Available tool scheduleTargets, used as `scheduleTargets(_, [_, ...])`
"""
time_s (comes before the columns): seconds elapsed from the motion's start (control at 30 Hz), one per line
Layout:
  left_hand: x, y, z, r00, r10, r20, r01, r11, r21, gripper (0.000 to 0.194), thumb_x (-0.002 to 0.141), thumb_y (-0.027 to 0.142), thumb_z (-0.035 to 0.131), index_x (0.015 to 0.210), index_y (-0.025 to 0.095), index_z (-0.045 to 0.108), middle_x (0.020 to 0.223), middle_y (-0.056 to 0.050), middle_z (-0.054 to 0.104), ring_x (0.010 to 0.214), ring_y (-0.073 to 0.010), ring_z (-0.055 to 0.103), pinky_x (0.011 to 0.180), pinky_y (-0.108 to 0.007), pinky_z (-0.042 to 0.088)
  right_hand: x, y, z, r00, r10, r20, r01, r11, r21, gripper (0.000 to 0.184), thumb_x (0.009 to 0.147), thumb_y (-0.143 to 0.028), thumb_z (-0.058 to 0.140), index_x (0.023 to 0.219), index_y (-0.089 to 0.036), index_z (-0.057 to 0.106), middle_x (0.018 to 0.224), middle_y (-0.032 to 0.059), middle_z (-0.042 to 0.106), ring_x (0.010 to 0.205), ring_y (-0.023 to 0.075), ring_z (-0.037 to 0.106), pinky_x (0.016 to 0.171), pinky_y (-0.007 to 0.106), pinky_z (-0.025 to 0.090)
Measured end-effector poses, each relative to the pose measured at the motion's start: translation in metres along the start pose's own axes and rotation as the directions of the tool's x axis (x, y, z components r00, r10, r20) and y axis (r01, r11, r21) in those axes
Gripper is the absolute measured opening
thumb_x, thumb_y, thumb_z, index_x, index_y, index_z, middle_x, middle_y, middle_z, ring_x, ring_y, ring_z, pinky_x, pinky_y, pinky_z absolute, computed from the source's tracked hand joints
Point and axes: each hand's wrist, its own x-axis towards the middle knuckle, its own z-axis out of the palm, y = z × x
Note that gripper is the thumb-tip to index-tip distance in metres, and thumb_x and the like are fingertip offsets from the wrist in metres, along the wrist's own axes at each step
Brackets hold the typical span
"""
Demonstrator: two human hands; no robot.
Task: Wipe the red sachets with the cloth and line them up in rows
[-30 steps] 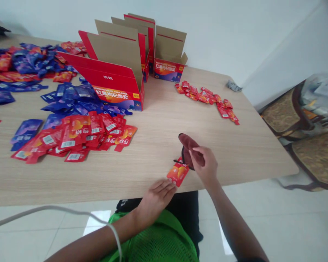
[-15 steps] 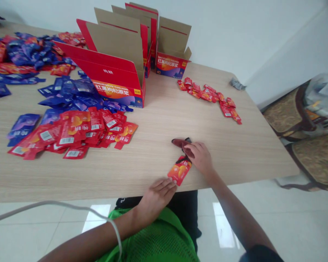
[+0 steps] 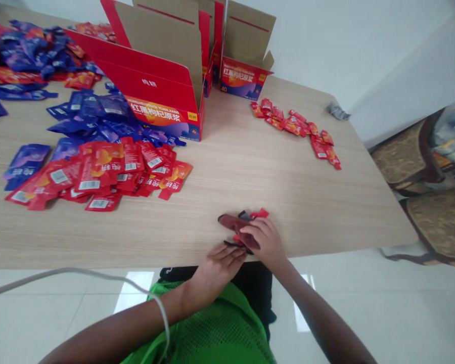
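The right hand (image 3: pixel 266 246) holds a soft maroon cloth piece with black edge (image 3: pixel 231 222); its fingers are narrow, pinching this cloth between thumb and fingertips. The cloth lies over a flat, shiny red pouch (image 3: pixel 261 213), which is on the pale wood-grain desk (image 3: pixel 307 194), close to its front edge. Most of the pouch is hidden; a red end shows beyond the right hand, and a little red shows also near the left fingertips. The left hand (image 3: pixel 215 269) is laid low at the desk edge, palm down, its fingers stretched and side by side, with the tips against the black edge of the cloth. If they touch the pouch too, I cannot tell.

To the left on the desk there is a spread pile of flat red pouches with white barcode labels (image 3: pixel 102 169), and just behind it a pile of dark blue pouches (image 3: pixel 93 114). Farther to the left and back lies a mixed heap of blue and red pouches (image 3: pixel 30 50). A large open red cardboard box (image 3: pixel 163 108) stands behind the red pile, and a smaller-looking open red and blue box (image 3: pixel 240 81) stands near the wall. To the right of it, small torn-looking red pieces (image 3: pixel 290 125) lie in a crooked line, and a crumpled grey scrap (image 3: pixel 337 110) is near the far corner.
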Motion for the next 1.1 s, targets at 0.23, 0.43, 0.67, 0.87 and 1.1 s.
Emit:
scheduleTargets(0.23, [-0.003,-0.002,0.003,0.999,0.007,-0.053,-0.009,1.000,-0.023,0.034,0.106,0.012,0.052,0.137,0.017,0.065,0.141,-0.007,0.071,0.136,-0.0192,0.064,0.124,-0.036,0.041,0.033,0.058,-0.012,0.999,0.033,0.016,-0.030,0.988,-0.154,0.014,0.099,-0.022,0.069,0.111,-0.025,0.072,0.108,0.0070,0.073,0.105,0.0263,0.062,0.099,0.043,0.055])
scheduleTargets(0.43, [-0.003,-0.002,0.005,0.997,0.001,-0.075,-0.005,0.998,-0.059,0.033,0.105,0.012,0.054,0.137,0.016,0.064,0.140,-0.007,0.072,0.136,-0.0190,0.063,0.124,-0.036,0.041,0.046,0.075,-0.045,0.935,0.097,-0.342,-0.184,0.955,-0.231,0.016,0.099,-0.025,0.069,0.114,-0.022,0.070,0.108,0.0094,0.071,0.104,0.0279,0.064,0.095,0.046,0.056])
scheduleTargets(0.67, [0.002,0.001,0.000,0.996,-0.023,-0.086,0.017,0.997,-0.073,0.030,0.104,0.008,0.053,0.130,0.015,0.067,0.130,-0.008,0.076,0.123,-0.0216,0.070,0.117,-0.037,0.049,0.016,-0.009,-0.033,0.976,0.025,-0.215,-0.029,0.999,-0.014,0.018,0.096,-0.023,0.071,0.114,-0.027,0.070,0.113,0.0081,0.071,0.108,0.0261,0.067,0.093,0.045,0.060])
scheduleTargets(0.87, [0.004,0.003,-0.001,0.996,-0.027,-0.079,0.023,0.998,-0.054,0.025,0.104,0.008,0.054,0.122,0.015,0.070,0.120,-0.008,0.079,0.110,-0.0228,0.075,0.109,-0.038,0.054,-0.006,-0.008,0.004,0.997,0.004,-0.073,-0.004,1.000,-0.004,0.013,0.097,-0.022,0.071,0.109,-0.026,0.073,0.106,0.0059,0.073,0.105,0.0246,0.065,0.097,0.044,0.059])
scheduleTargets(1.1, [0.000,0.001,0.001,0.996,-0.007,-0.088,0.005,1.000,-0.023,0.032,0.108,0.011,0.048,0.133,0.017,0.067,0.139,-0.005,0.073,0.131,-0.0194,0.067,0.120,-0.036,0.044,0.017,0.047,-0.006,0.997,0.041,-0.066,-0.050,0.989,-0.139,0.016,0.097,-0.022,0.071,0.112,-0.026,0.074,0.109,0.0075,0.072,0.108,0.0264,0.062,0.099,0.043,0.055])
